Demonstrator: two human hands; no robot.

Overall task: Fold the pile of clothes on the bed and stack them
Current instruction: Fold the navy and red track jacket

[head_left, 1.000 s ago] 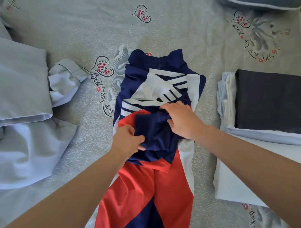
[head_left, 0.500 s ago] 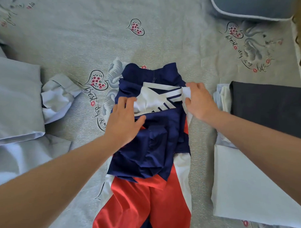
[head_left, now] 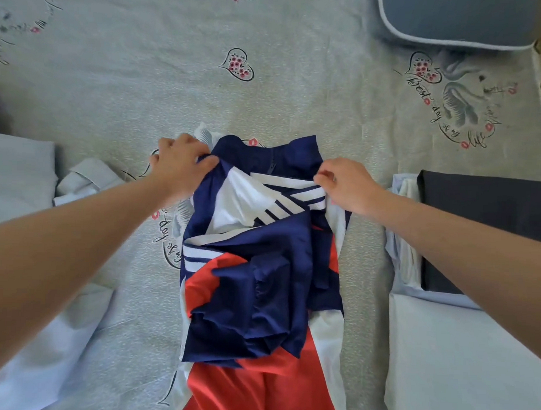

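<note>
A navy, white and red sports jacket (head_left: 260, 281) lies lengthwise on the bed in front of me, its sleeves folded in over the body. My left hand (head_left: 181, 163) grips the navy fabric at the jacket's far left corner by the collar. My right hand (head_left: 345, 186) pinches the white striped fabric at the far right corner. To the right sits a stack of folded clothes (head_left: 460, 349), pale blue below with a dark grey folded piece (head_left: 489, 231) on top.
Unfolded pale blue garments (head_left: 26, 319) lie heaped at the left, with a cuff (head_left: 86, 180) sticking out near my left forearm. A blue-grey pillow (head_left: 453, 21) rests at the far right. The grey printed bedsheet (head_left: 267, 82) stretches beyond the jacket.
Both hands moved from the jacket's middle out to its far corners by the collar and took hold of the fabric there. My view shifted downward.
</note>
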